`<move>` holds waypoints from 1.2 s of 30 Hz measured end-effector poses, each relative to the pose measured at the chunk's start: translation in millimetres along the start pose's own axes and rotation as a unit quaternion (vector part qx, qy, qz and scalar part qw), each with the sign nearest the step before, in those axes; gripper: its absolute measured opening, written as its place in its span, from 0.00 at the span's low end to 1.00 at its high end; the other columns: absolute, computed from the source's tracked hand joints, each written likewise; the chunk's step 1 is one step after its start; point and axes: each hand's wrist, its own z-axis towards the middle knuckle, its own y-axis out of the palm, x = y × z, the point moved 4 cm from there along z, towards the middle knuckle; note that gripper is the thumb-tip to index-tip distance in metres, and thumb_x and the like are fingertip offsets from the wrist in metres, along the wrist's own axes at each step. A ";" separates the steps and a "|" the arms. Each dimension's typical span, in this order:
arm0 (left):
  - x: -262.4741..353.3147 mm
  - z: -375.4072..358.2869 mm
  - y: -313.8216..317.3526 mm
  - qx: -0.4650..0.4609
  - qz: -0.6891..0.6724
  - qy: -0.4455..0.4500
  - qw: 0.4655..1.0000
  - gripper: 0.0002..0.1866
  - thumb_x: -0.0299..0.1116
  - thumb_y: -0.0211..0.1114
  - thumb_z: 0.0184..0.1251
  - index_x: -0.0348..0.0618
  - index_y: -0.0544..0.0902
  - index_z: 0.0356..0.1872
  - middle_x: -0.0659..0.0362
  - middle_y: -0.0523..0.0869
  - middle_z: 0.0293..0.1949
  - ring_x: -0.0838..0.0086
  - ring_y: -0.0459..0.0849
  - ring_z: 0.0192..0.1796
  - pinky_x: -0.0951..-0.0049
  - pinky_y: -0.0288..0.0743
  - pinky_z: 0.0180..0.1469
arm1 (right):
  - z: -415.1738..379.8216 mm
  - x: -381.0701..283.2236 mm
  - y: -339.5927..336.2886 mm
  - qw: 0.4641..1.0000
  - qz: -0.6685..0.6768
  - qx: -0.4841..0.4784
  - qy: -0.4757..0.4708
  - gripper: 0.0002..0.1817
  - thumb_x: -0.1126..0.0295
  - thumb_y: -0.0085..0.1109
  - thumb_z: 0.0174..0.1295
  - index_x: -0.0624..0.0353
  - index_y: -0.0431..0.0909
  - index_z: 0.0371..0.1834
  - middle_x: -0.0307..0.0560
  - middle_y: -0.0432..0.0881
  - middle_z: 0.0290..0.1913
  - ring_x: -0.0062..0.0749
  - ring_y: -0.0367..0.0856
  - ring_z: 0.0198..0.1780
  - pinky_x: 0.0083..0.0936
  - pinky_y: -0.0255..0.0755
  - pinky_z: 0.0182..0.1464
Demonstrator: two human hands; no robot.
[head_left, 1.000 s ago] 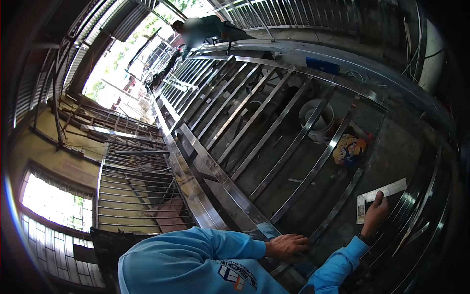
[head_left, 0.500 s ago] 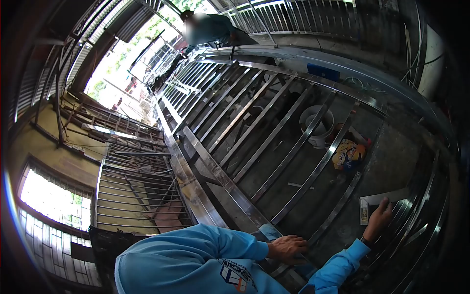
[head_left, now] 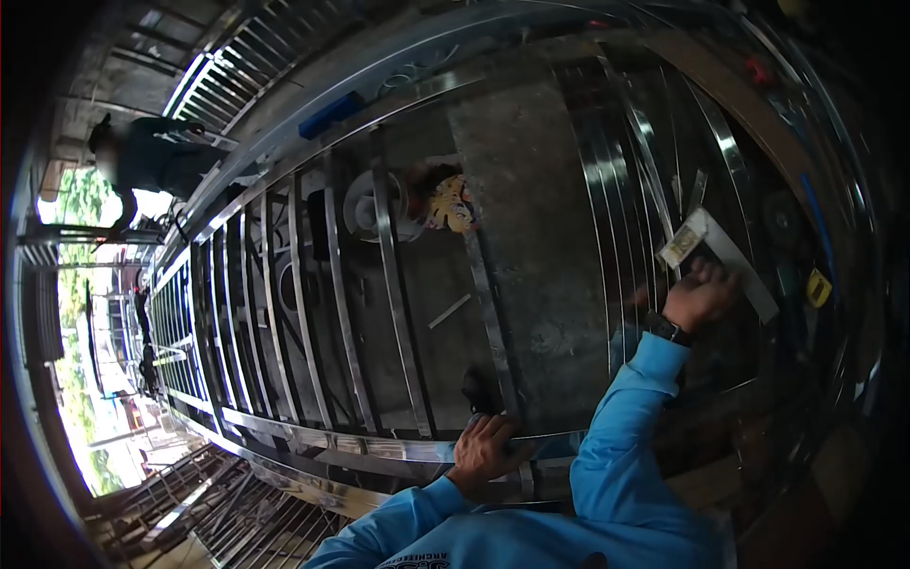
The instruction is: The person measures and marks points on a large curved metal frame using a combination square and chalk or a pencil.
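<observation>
Steadily now, keep the silver L-shaped metal square [head_left: 742, 268] under control: it sits at the right of the frame, tilted above long shiny metal bars [head_left: 605, 190], and its long blade could catch an edge. Your right hand [head_left: 700, 296] is closed around it, fingers curled near the blade; how firmly, you can't tell from this view. Best grip it close to the corner, thumb off the measuring edge, so it won't twist. Just beyond, toward the right edge, lies a small yellow object [head_left: 819, 287]; mind the blade's tip near it. Your left hand [head_left: 485, 451], at bottom centre, is loosely open, palm down on the frame's polished steel rail [head_left: 379, 447], gripping no tool; a light touch there should steady you.
</observation>
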 end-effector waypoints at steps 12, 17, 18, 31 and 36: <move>11.4 4.6 -4.1 -0.043 0.007 0.004 0.999 0.17 0.45 0.73 0.52 0.47 0.84 0.39 0.58 0.84 0.42 0.60 0.83 0.43 0.61 0.76 0.45 | 6.0 -20.1 -16.6 0.987 0.104 0.055 0.111 0.19 0.63 0.47 0.71 0.48 0.57 0.20 0.33 0.54 0.18 0.25 0.56 0.22 0.28 0.59 0.33; 12.8 62.4 5.9 -0.019 -0.163 0.012 0.986 0.19 0.42 0.73 0.55 0.44 0.83 0.45 0.53 0.83 0.43 0.56 0.82 0.47 0.59 0.77 0.48 | -0.8 -15.8 0.0 0.993 -0.102 -0.010 0.053 0.13 0.58 0.53 0.70 0.56 0.75 0.34 0.36 0.67 0.22 0.26 0.63 0.24 0.26 0.65 0.34; 22.4 87.7 2.8 -0.004 -0.151 0.044 0.988 0.21 0.39 0.72 0.56 0.41 0.80 0.49 0.49 0.80 0.48 0.54 0.80 0.50 0.57 0.75 0.51 | -5.0 -25.6 11.9 0.955 -0.296 -0.030 -0.011 0.17 0.57 0.54 0.69 0.61 0.80 0.43 0.39 0.74 0.25 0.27 0.68 0.26 0.26 0.68 0.35; 104.3 336.5 15.2 0.122 -0.060 -0.063 0.989 0.55 0.40 0.76 0.39 0.49 0.54 0.72 0.38 0.45 0.73 0.38 0.50 0.72 0.43 0.51 0.71 | -1.4 -8.9 13.2 0.569 -0.770 -0.259 -0.125 0.31 0.44 0.65 0.55 0.70 0.81 0.37 0.65 0.81 0.37 0.60 0.78 0.44 0.47 0.71 0.48; 102.2 331.8 9.9 0.148 -0.068 -0.093 0.982 0.54 0.37 0.76 0.39 0.46 0.55 0.71 0.37 0.47 0.73 0.40 0.50 0.73 0.45 0.51 0.71 | -5.4 -15.9 19.4 0.568 -0.752 -0.217 -0.255 0.29 0.47 0.63 0.58 0.71 0.80 0.32 0.62 0.79 0.33 0.57 0.77 0.41 0.47 0.70 0.46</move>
